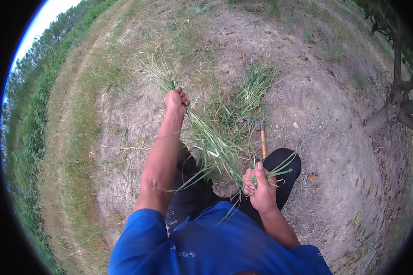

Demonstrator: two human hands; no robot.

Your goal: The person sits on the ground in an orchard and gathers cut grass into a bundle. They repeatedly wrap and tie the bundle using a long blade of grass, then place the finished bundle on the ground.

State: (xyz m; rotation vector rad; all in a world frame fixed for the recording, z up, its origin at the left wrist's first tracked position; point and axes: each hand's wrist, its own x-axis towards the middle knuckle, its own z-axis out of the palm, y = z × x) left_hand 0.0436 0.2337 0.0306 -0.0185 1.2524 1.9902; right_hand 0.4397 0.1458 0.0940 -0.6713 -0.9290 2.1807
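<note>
A long bundle of cut green grass (215, 141) stretches slantwise between my two hands. My left hand (177, 100), arm extended forward, grips it near its pale, spread end. Close to my right knee, my right hand (261, 187) is closed around the other end, thumb up, with a few blades poking out past the fist. Loose blades hang down over my shirt. Beyond the bundle lies a heap of cut grass (256, 84) on the soil. A sickle with an orange-brown handle (263, 139) rests on the ground between that heap and my right knee.
Dry, bare soil (330, 137) with scattered brown leaves spreads to the right. A tree trunk with low branches (395, 99) stands at the right edge. Standing grass (79, 144) and a dense green hedge (38, 120) run along the left. My bent right knee (285, 161) juts forward.
</note>
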